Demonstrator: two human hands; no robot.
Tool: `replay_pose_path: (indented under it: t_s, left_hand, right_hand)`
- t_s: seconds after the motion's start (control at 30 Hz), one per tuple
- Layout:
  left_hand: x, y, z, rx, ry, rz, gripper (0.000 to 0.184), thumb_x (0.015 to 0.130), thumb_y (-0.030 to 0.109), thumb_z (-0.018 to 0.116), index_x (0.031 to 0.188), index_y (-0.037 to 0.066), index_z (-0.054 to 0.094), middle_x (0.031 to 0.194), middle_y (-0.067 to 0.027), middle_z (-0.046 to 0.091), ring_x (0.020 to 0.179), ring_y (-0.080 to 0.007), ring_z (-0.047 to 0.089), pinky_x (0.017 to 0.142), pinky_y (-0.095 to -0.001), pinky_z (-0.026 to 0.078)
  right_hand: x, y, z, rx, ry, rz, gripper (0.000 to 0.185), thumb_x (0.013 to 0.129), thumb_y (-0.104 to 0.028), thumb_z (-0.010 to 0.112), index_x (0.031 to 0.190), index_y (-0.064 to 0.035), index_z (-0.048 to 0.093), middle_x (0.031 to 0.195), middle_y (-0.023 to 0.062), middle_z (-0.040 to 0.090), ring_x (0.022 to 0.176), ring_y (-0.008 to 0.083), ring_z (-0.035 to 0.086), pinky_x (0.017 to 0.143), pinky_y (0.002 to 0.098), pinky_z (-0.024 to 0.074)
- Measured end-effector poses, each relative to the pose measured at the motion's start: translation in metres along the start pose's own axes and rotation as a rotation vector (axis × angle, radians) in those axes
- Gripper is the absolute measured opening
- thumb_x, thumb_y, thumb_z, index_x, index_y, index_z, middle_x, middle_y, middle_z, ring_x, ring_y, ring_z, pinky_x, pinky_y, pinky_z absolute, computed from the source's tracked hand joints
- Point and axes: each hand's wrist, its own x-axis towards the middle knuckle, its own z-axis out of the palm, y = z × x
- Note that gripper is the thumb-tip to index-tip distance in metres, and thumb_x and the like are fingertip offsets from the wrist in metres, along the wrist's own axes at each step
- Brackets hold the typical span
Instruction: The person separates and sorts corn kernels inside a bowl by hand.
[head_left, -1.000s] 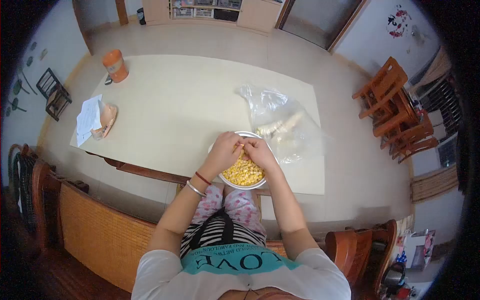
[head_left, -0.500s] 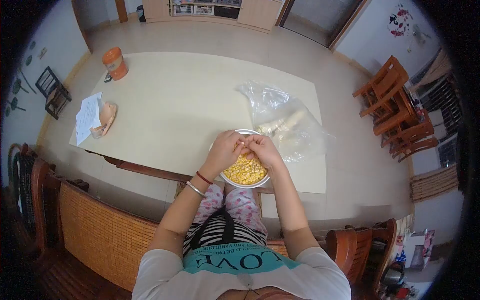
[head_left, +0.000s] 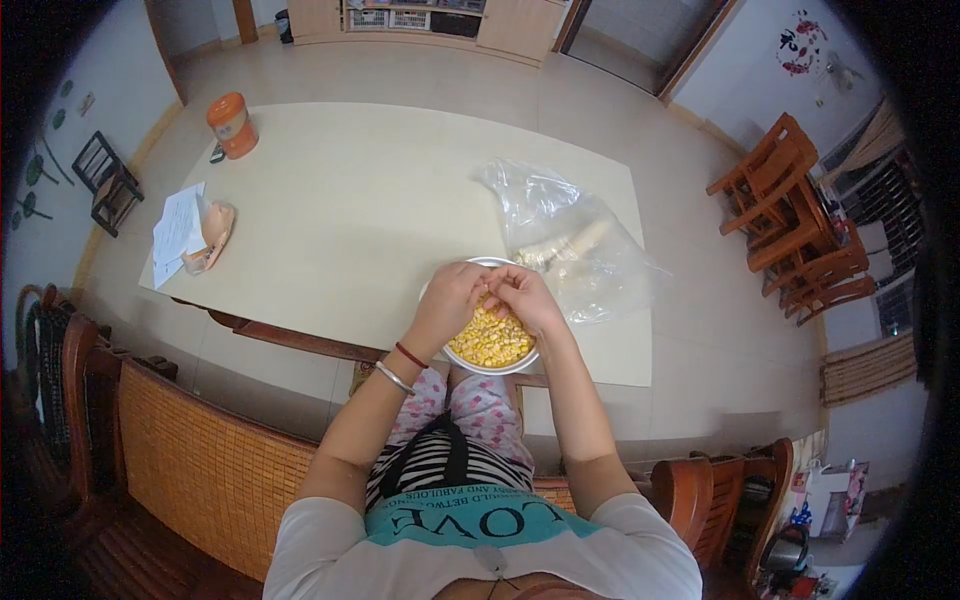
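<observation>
While loose yellow corn kernels lie in the white bowl by the near edge of the pale table, right of its middle, we've got both hands over the bowl's far half. Our left hand and right hand meet at the fingertips, fingers curled nearly closed; anything pinched there is too small to make out, so we can't tell what either has hold of. Step in hand, as we read it: fingertip picking at kernels. Next move calls for a light pinch and a low release inside the bowl, so nothing scatters. Clear plastic bag lies just right of it, pale cob-like pieces in or on it, can't tell which. Well left: papers; far left corner: orange canister.
</observation>
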Motion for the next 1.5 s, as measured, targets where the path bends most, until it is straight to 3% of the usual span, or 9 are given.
replay_pose_path:
  t_s: [0.57,0.67,0.87,1.1,1.13,1.27,1.33,1.43,1.5]
  left_hand:
    - [-0.003,0.011,-0.002,0.261,-0.160,0.085,0.019,0.086,0.013,0.050,0.098,0.003,0.060,0.090,-0.0155,0.063,0.085,-0.0335,0.060,0.080,-0.0443,0.045]
    - [-0.003,0.001,0.002,0.158,-0.126,0.181,0.018,0.084,0.013,0.055,0.098,0.003,0.061,0.091,-0.0150,0.064,0.086,-0.0337,0.060,0.079,-0.0440,0.046]
    - [-0.005,0.008,-0.001,-0.022,0.107,-0.100,0.012,0.082,0.010,0.065,0.090,0.002,0.061,0.082,-0.0141,0.064,0.077,-0.0315,0.062,0.068,-0.0405,0.050]
    - [-0.005,0.003,-0.001,-0.127,0.186,-0.166,0.008,0.083,0.009,0.063,0.088,0.003,0.061,0.081,-0.0135,0.065,0.075,-0.0290,0.064,0.067,-0.0369,0.051]
    - [-0.005,0.002,-0.002,-0.125,0.169,-0.173,0.009,0.083,0.009,0.064,0.088,0.003,0.061,0.080,-0.0135,0.065,0.075,-0.0289,0.064,0.067,-0.0367,0.051]
    - [-0.005,0.002,-0.003,-0.129,0.139,-0.223,0.009,0.084,0.007,0.063,0.091,0.001,0.062,0.082,-0.0125,0.066,0.077,-0.0220,0.065,0.071,-0.0316,0.051]
    - [-0.005,0.001,-0.001,-0.168,0.169,-0.205,0.009,0.083,0.008,0.063,0.090,0.002,0.062,0.081,-0.0135,0.066,0.075,-0.0257,0.065,0.068,-0.0340,0.051]
    - [-0.004,0.003,-0.003,-0.173,0.170,-0.199,0.009,0.082,0.008,0.064,0.089,0.002,0.062,0.080,-0.0140,0.065,0.074,-0.0271,0.065,0.067,-0.0351,0.051]
    - [-0.004,0.002,-0.003,-0.177,0.160,-0.206,0.009,0.082,0.008,0.064,0.089,0.002,0.062,0.080,-0.0139,0.066,0.074,-0.0268,0.065,0.066,-0.0348,0.051]
  right_hand:
    - [0.001,-0.002,-0.007,-0.147,0.008,0.130,0.011,0.082,-0.011,0.066,0.077,-0.0018,0.067,0.063,0.0033,0.060,0.054,0.0084,0.053,0.047,0.0219,0.0404]
    - [0.002,0.001,-0.008,-0.129,-0.049,0.096,0.013,0.084,-0.011,0.062,0.075,-0.0019,0.064,0.062,0.0033,0.058,0.054,0.0086,0.052,0.047,0.0220,0.0399]
    - [-0.041,-0.044,-0.017,-0.147,0.106,-0.167,0.010,0.088,-0.011,0.052,0.088,-0.0026,0.058,0.070,0.0017,0.058,0.059,0.0089,0.054,0.050,0.0226,0.0415]
    - [-0.054,-0.057,-0.117,-0.867,0.365,-0.067,0.009,0.082,-0.008,0.055,0.078,0.0005,0.056,0.067,0.0093,0.058,0.062,0.0161,0.054,0.059,0.0307,0.0462]
    - [-0.051,-0.057,-0.121,-0.966,0.379,-0.069,0.008,0.078,-0.005,0.057,0.078,0.0027,0.061,0.071,0.0160,0.062,0.065,0.0255,0.060,0.065,0.0356,0.0481]
    - [-0.035,-0.038,-0.140,-1.197,0.349,-0.440,0.013,0.077,-0.007,0.061,0.086,-0.0002,0.068,0.083,0.0182,0.066,0.078,0.0338,0.063,0.072,0.0408,0.0496]
    - [-0.030,-0.040,-0.140,-1.209,0.370,-0.578,0.015,0.076,-0.008,0.062,0.088,-0.0017,0.070,0.088,0.0183,0.067,0.084,0.0359,0.063,0.076,0.0431,0.0495]
    - [-0.027,-0.051,-0.141,-1.340,0.376,-0.264,0.013,0.077,-0.005,0.062,0.088,-0.0003,0.069,0.088,0.0150,0.066,0.080,0.0298,0.063,0.073,0.0389,0.0492]
    - [-0.029,-0.053,-0.136,-1.329,0.412,-0.283,0.013,0.077,-0.005,0.063,0.088,-0.0008,0.069,0.086,0.0147,0.067,0.078,0.0301,0.063,0.072,0.0391,0.0497]
